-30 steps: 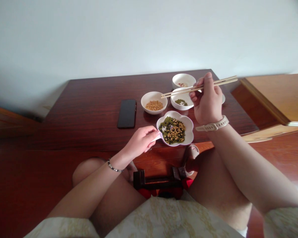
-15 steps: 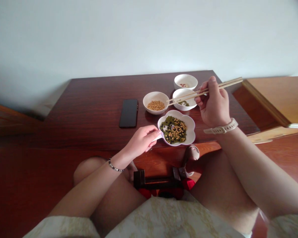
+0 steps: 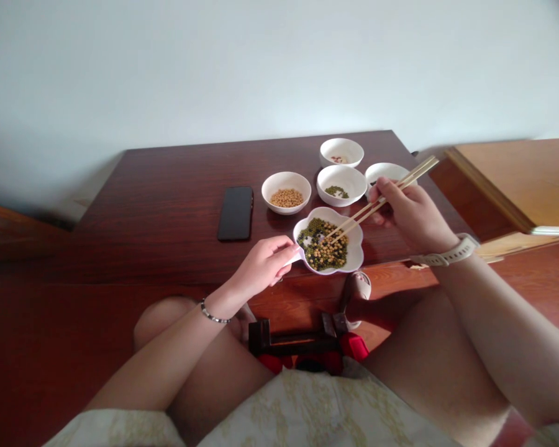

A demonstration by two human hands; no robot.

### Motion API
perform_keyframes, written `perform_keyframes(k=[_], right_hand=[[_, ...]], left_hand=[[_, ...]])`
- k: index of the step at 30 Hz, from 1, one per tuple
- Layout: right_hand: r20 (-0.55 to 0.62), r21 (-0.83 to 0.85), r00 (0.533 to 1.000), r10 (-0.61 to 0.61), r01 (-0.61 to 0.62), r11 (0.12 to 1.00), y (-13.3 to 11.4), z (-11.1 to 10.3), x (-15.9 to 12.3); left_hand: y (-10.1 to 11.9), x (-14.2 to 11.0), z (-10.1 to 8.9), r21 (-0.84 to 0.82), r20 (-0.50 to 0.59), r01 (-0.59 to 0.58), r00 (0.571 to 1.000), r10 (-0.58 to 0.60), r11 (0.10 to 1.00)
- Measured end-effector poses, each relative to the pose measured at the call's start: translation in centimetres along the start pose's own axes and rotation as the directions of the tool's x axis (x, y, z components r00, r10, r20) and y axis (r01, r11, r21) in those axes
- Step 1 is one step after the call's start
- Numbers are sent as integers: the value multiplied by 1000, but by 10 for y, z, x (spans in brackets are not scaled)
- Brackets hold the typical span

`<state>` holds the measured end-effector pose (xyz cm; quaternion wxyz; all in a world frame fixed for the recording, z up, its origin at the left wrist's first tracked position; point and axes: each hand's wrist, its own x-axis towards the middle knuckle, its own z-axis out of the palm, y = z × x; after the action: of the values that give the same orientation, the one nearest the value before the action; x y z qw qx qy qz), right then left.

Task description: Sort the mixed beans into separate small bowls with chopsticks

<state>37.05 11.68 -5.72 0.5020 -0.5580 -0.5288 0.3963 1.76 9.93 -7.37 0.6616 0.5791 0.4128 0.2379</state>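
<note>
My left hand (image 3: 272, 261) is closed around the short handle of a white flower-shaped dish (image 3: 354, 251). In the dish lie mixed beans (image 3: 325, 251): green, yellow and black. My right hand (image 3: 410, 211) grips a pair of wooden chopsticks (image 3: 377, 202), slanting down to the left, with their tips among the beans. Whether a bean is between the tips is too small to tell. Behind the dish stand a white bowl of yellow beans (image 3: 286, 197) and a white bowl with a few green beans (image 3: 337, 192).
A farther white bowl (image 3: 341, 149) holds a few reddish and pale pieces. Another white bowl (image 3: 386, 169) is partly hidden by my right hand. A black phone (image 3: 235, 213) lies left of the bowls on the dark wooden table (image 3: 177, 186). Lighter wooden furniture (image 3: 517, 180) stands at the right.
My right hand has moved right and toward me, taking the chopstick tips from near the yellow-bean bowl down into the flower-shaped dish. The bowl at the far right has come into view.
</note>
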Motion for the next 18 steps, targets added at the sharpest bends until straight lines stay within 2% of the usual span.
perform_keyframes(k=[6,18], right_hand=[[36,1,999,3,-3,1000,2,1,-4],[-4,-1,1000,-1,1,1000,1,3,-4]], left_hand=[[0,2,0,22,5,7,1000,-7,1000],[3,1,1,60,-6,19,1000,-19,998]])
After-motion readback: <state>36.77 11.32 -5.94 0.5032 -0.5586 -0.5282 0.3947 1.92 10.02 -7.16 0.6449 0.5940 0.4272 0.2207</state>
